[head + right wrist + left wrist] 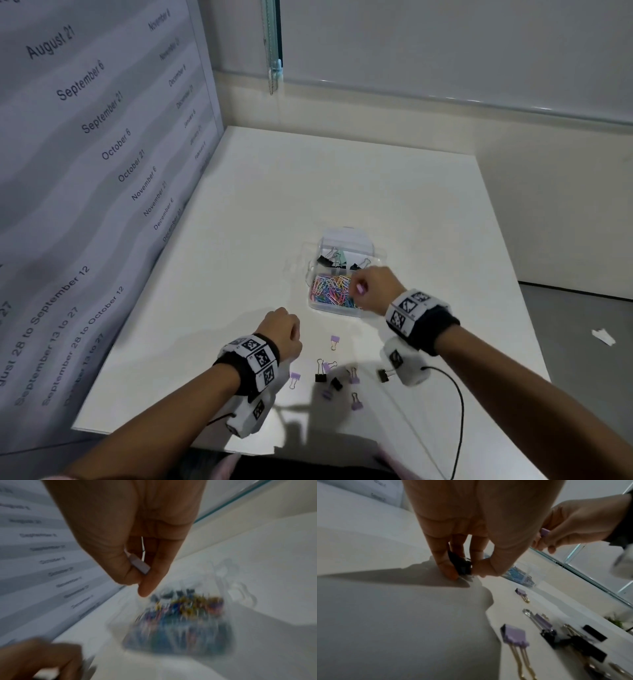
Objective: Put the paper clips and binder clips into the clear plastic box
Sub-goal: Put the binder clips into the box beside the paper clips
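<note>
The clear plastic box (320, 303) sits mid-table with coloured paper clips (330, 289) in its near compartment and binder clips (329, 260) in the far one. My right hand (371, 289) hovers over the box's right side, pinching a purple binder clip (139, 565) between thumb and forefinger. My left hand (282, 330) is down on the table left of the box, its fingertips pinching a black binder clip (461, 565). Several purple and black binder clips (337, 377) lie loose on the table nearer me.
A printed calendar board (85, 171) stands along the table's left side. The box's open lid (346, 240) lies behind it. A wall and window frame run at the back. The table's right edge (507, 267) drops to grey floor with a paper scrap (603, 336).
</note>
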Demonstrator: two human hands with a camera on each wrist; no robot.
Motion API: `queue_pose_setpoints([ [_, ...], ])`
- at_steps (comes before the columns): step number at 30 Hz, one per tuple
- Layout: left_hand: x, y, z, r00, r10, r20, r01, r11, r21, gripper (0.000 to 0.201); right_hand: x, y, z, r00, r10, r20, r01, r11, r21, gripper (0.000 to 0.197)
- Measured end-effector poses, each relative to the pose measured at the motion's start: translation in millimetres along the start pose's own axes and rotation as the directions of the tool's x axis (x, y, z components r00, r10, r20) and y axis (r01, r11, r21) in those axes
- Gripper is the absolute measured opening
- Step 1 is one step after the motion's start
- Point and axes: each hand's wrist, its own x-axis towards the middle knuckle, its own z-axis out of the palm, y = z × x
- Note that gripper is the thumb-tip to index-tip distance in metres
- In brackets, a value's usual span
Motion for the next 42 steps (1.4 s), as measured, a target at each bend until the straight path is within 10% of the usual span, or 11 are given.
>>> queue_pose_setpoints([
  [14,3,2,-13,0.999,0.048,0.012,-0.047,0.997,-0.069,0.032,8,34,-17,0.979,0.066,-0.191,-0.066,0.998,0.006,0.021],
  [20,20,29,-59,0.982,0.08,-0.169,-0.119,0.964,-0.237,0.026,-57,54,18,0.991,-0.036,0.126,0.056,0.986,-0.156,0.014],
  [27,56,81,-97,0.964,0.09,-0.249,-0.18,0.913,-0.367,0.015,-94,67,50,0.929,0.049,0.366,-0.002,0.992,-0.126,0.104],
  [38,79,90,-86,0.983,0.032,-0.183,-0.088,0.948,-0.305,0.046,-73,39,80,0.956,-0.109,0.271,0.119,0.993,-0.018,0.118],
  [42,45,74,-80,0.969,0.134,-0.207,-0.197,0.926,-0.323,0.028,-52,32,85,0.954,-0.158,0.256,0.154,0.987,0.038,0.117],
])
